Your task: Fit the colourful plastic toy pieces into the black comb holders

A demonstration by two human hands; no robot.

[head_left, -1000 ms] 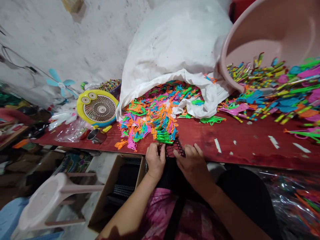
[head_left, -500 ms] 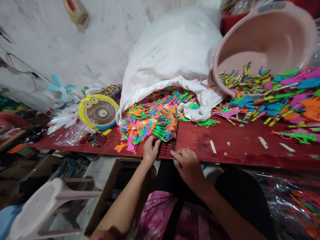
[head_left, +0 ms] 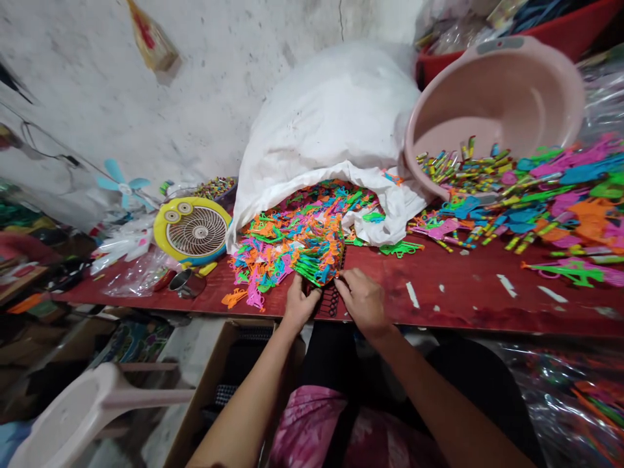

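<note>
A black plastic grid lies at the table's front edge, its far part covered by small toy-gun-shaped plastic pieces in green, orange, blue and pink. My left hand is closed at the grid's left side, thumb and fingers against its edge beside the green pieces. On the right side, my right hand has its fingertips pinched together by the orange pieces; what they hold is too small to make out. Behind both hands, a loose heap of the same pieces spills from a white sack.
On the red table to the left are a yellow fan, a metal mug and clear plastic bags. A pink basin with candy-like tubes lies tipped at right, beside longer coloured toys. Below stand a cardboard box and a stool.
My right hand has moved forward, its fingertips now up at the orange pieces by the grid's right side. My left hand stays by the green pieces. The camera view has shifted slightly.
</note>
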